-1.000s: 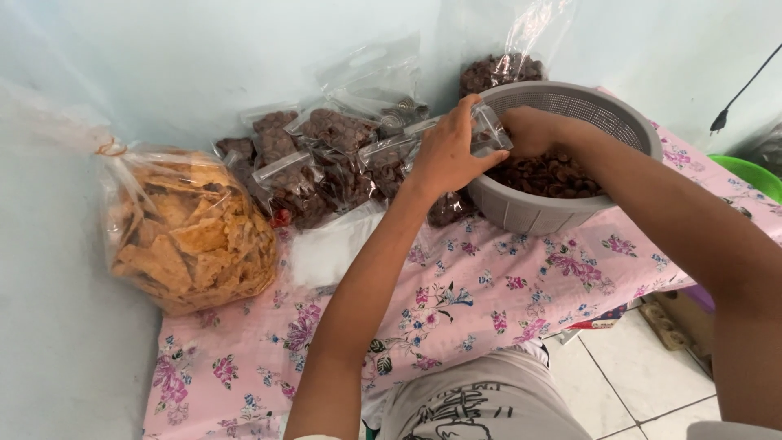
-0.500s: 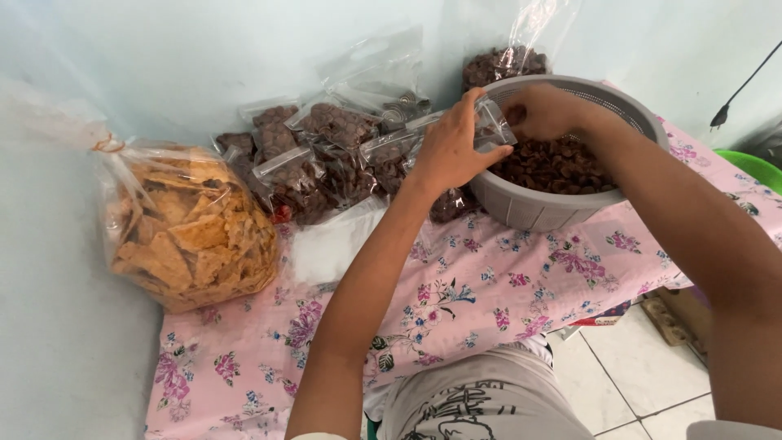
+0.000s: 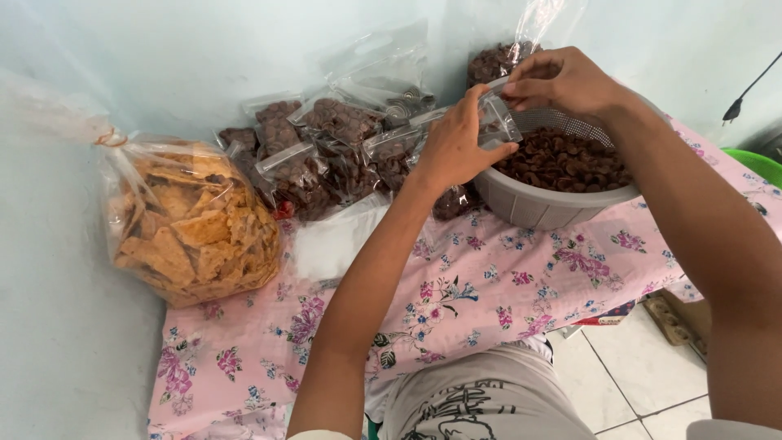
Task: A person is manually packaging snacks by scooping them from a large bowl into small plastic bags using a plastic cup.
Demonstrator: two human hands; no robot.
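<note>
My left hand (image 3: 456,143) and my right hand (image 3: 562,81) together grip a small clear plastic zip bag (image 3: 498,114), held above the near-left rim of a grey perforated plastic basket (image 3: 546,208). Brown snack pieces (image 3: 570,163) fill the basket. My left fingers pinch the bag's lower left side while my right fingers pinch its upper edge. Whether the bag holds any pieces is hidden by my fingers.
Several filled clear zip bags of brown snacks (image 3: 326,155) lie piled against the pale wall. A large tied bag of orange chips (image 3: 191,224) sits at the left. A pink floral cloth (image 3: 489,293) covers the table. A green tub (image 3: 762,163) shows at far right.
Both hands have lifted slightly with the small bag and stay over the basket's rim. The camera has tilted a little; nothing else has moved.
</note>
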